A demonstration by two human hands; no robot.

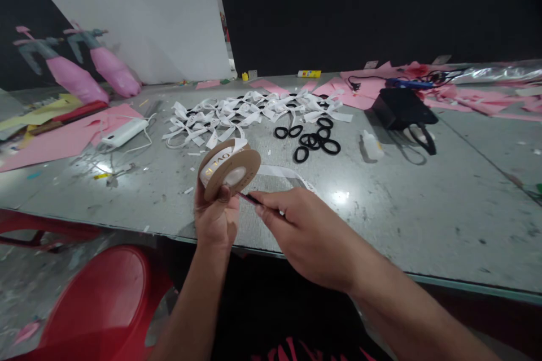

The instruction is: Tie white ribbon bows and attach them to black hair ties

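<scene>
My left hand (218, 217) is closed round a cardboard spool (248, 166) of white ribbon, tilted above the table's front part. Gold print shows on the ribbon (218, 166) wound on it. With thumb and forefinger, my right hand (298, 220) pinches a thin dark stick-like thing (249, 198) with a pinkish edge; its far tip reaches the spool's lower side near my left thumb. Its exact kind is too small to tell. A loose length of white ribbon (282, 171) runs behind my right hand.
Black hair ties (331, 146) lie beyond my hands, beside a pile of white ribbon bows (237, 110). Rightward are a small white bottle (372, 145) and a black box (404, 108). A white device with a cord (124, 132) lies left. A red stool (99, 293) stands below.
</scene>
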